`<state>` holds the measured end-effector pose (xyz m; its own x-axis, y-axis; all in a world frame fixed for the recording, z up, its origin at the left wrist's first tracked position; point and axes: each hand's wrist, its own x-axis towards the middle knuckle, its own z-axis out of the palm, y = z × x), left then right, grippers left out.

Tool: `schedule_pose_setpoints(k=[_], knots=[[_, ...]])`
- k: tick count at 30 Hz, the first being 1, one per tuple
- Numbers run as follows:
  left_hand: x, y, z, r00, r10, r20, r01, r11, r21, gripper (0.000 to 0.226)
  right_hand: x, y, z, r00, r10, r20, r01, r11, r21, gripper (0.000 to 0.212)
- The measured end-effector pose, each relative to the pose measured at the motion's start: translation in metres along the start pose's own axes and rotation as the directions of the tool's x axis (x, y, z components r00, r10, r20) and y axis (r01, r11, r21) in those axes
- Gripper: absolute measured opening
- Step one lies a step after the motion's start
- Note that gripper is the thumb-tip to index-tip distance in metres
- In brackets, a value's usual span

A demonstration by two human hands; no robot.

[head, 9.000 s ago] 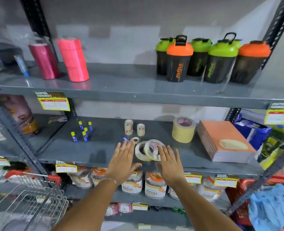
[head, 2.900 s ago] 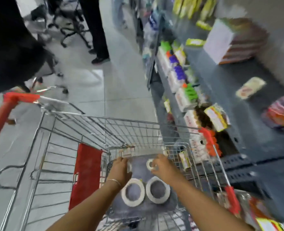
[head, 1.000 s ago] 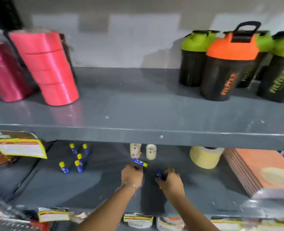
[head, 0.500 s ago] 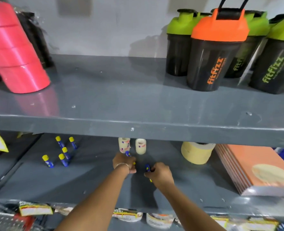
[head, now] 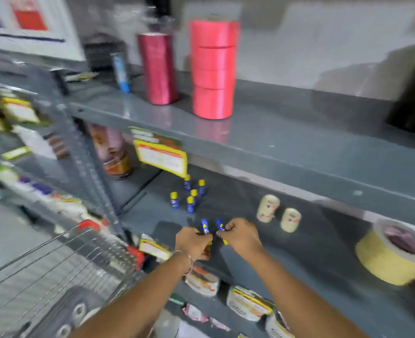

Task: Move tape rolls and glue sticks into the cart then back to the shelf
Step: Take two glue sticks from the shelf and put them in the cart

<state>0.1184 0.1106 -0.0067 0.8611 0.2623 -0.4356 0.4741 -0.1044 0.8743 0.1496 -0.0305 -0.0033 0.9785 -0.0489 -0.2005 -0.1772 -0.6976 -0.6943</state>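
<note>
Nearest, bottom left: wire cart (head: 55,269), metal grid, red plastic corner caps, with three white tape rolls (head: 77,312) showing flat on its floor, blurred. Two bare forearms reach up from the bottom edge; a thin bangle (head: 189,262) sits on the left wrist.

Left hand (head: 193,243) is closed around one glue stick (head: 204,226), blue tube, yellow end poking below the fingers. Right hand (head: 241,234) is closed around a second glue stick (head: 221,226), same blue and yellow, tilted. The two fists are just beside each other, over the front part of the middle shelf (head: 299,259), grey painted metal, smooth, slightly glossy. Bare shelf surface lies around the hands on both sides.

Behind the hands: five more glue sticks (head: 192,200) standing upright in a loose cluster, yellow caps up. To the right of those, two small cream tape rolls (head: 278,213) on edge, near each other, not touching as far as I can tell. Far right, one wide yellowish masking tape roll (head: 389,254), tilted.

A yellow price tag (head: 161,156) hangs from the front lip of the upper shelf (head: 287,132). On it: one stack of four bright pink rolls (head: 212,69), one darker red cylinder (head: 159,69), one blue tube (head: 120,71), blurred. A dark container (head: 413,93) is cut by the right edge. Perforated grey upright (head: 89,167) divides the bays at left.
</note>
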Motion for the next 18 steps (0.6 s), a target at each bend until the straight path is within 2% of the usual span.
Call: schedule_pose_setpoints(k=[3, 6, 7, 11, 15, 18], knots=[[0.013, -0.028, -0.08, 0.993, -0.068, -0.098, 0.063, 0.996, -0.058, 0.02, -0.001, -0.061, 0.06, 0.988, -0.129, 0.079, 0.129, 0.992, 0.0, 0.025], [0.014, -0.058, -0.162, 0.95, -0.123, -0.287, 0.11, 0.992, -0.062, 0.04, -0.008, -0.115, 0.132, 0.955, -0.238, 0.177, 0.245, 0.97, -0.014, 0.027], [0.013, -0.072, -0.19, 0.932, -0.119, -0.342, 0.112, 0.993, -0.041, 0.039, -0.011, -0.132, 0.16, 0.937, -0.272, 0.219, 0.284, 0.959, -0.022, 0.028], [-0.001, -0.127, -0.291, 0.833, -0.204, -0.514, 0.124, 0.975, -0.185, 0.025, -0.034, -0.194, 0.271, 0.828, -0.37, 0.422, 0.427, 0.903, -0.047, 0.03], [-0.005, -0.216, -0.374, 0.733, -0.358, -0.578, 0.251, 0.933, -0.259, 0.024, -0.063, -0.231, 0.382, 0.706, -0.393, 0.588, 0.51, 0.86, -0.037, 0.038], [-0.002, -0.286, -0.415, 0.652, -0.464, -0.599, 0.386, 0.884, -0.264, 0.023, -0.083, -0.235, 0.467, 0.635, -0.317, 0.705, 0.495, 0.867, -0.055, 0.035]])
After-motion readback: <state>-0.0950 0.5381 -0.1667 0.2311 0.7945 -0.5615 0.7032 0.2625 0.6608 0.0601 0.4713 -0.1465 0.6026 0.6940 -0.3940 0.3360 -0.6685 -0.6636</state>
